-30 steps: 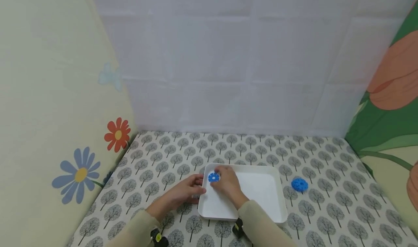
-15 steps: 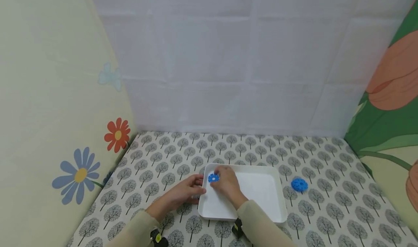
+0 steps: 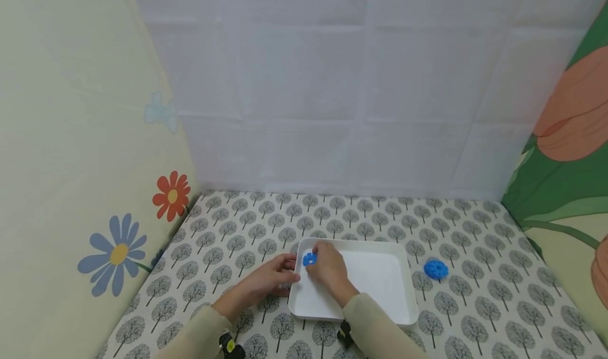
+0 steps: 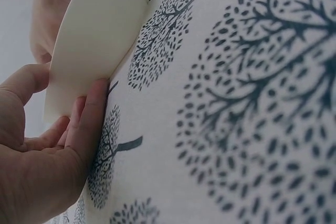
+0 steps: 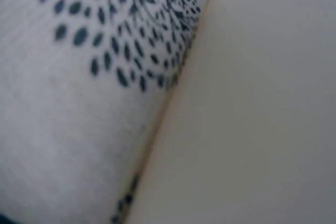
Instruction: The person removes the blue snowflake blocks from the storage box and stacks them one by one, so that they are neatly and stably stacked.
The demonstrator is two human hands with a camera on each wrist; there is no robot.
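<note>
A white rectangular tray [image 3: 372, 280] lies on the tree-patterned cloth. My left hand [image 3: 266, 281] grips its left side, thumb at the rim; in the left wrist view, the fingers [image 4: 94, 98] lie against the outer wall. Inside the tray's far left corner is a blue slotted disc [image 3: 307, 259], flower-like with a small centre hole. My right hand [image 3: 329, 268] reaches over the tray and pinches this disc at its right edge, covering part of it. The right wrist view shows only the tray's outer wall [image 5: 247, 103] and cloth.
More blue slotted discs [image 3: 436, 268] lie in a small pile on the cloth [image 3: 456, 301], right of the tray. A pale hanging sheet [image 3: 304, 111] closes off the back, and flower-printed panels [image 3: 119, 253] stand at both sides.
My right hand has shifted very slightly left, and less of the blue disc shows beside its fingers. The left hand and the tray have stayed in place.
</note>
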